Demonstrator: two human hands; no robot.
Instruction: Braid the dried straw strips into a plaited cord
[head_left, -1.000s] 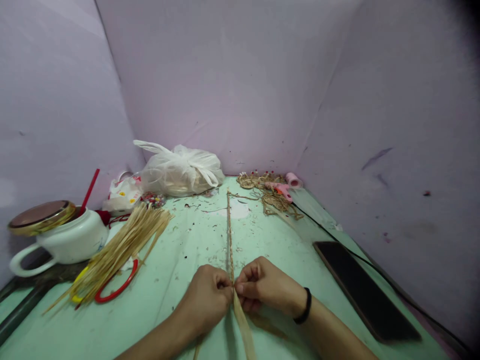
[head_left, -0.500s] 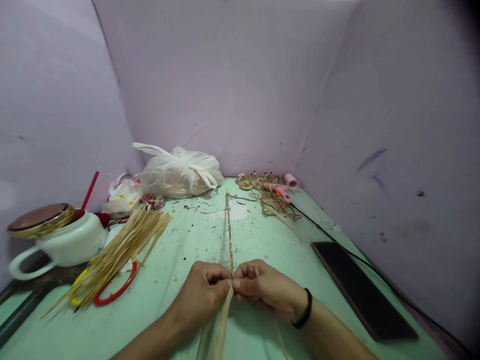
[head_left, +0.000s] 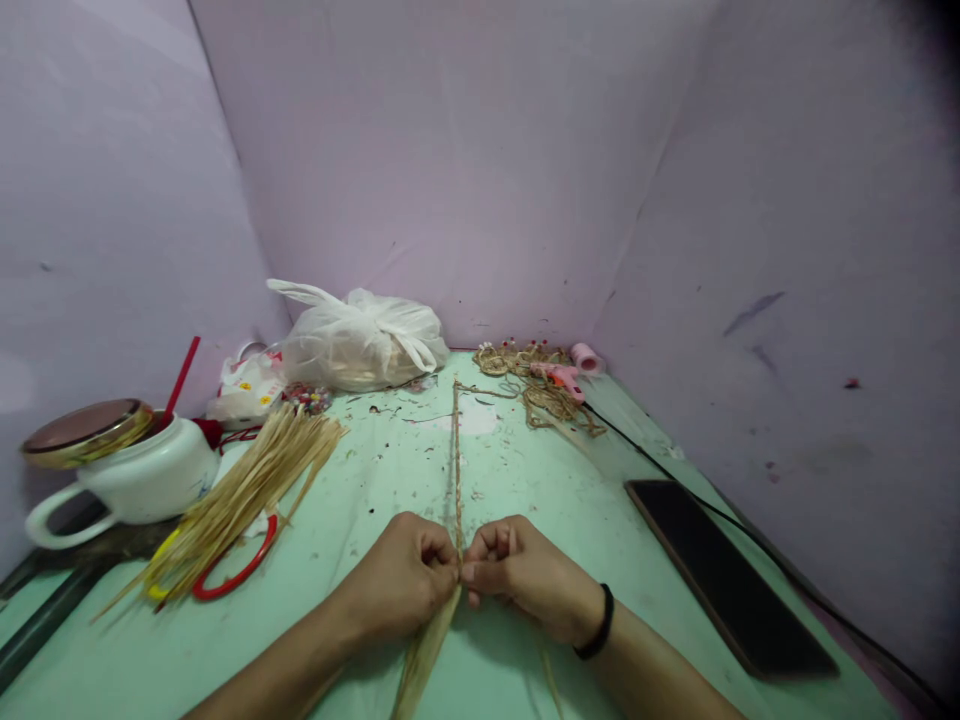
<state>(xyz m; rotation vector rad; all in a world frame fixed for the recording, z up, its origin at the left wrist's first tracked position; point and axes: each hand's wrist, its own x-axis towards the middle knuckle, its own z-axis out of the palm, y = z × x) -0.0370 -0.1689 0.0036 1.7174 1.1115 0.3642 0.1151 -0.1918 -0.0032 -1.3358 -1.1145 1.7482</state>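
Observation:
A thin braided straw cord (head_left: pixel 456 450) runs straight away from me along the pale green table (head_left: pixel 360 480). Both hands meet at its near end. My left hand (head_left: pixel 405 580) is closed, pinching the braid and the loose flat straw strips (head_left: pixel 420 660) that trail toward me. My right hand (head_left: pixel 517 575), with a black band on its wrist, is also closed and pinches the same spot from the right side. Fingertips of the two hands touch at the braid.
A bundle of straw sticks (head_left: pixel 240 490) lies left over red-handled scissors (head_left: pixel 236 565). A white mug with a brass lid (head_left: pixel 120 465) stands far left. A white plastic bag (head_left: pixel 360 340), twine coils with a pink glue gun (head_left: pixel 551 378) and a black phone (head_left: pixel 727 570) lie around.
The loose strips have swung from my right to my left below the hands. Both hands shifted slightly away from me along the braid.

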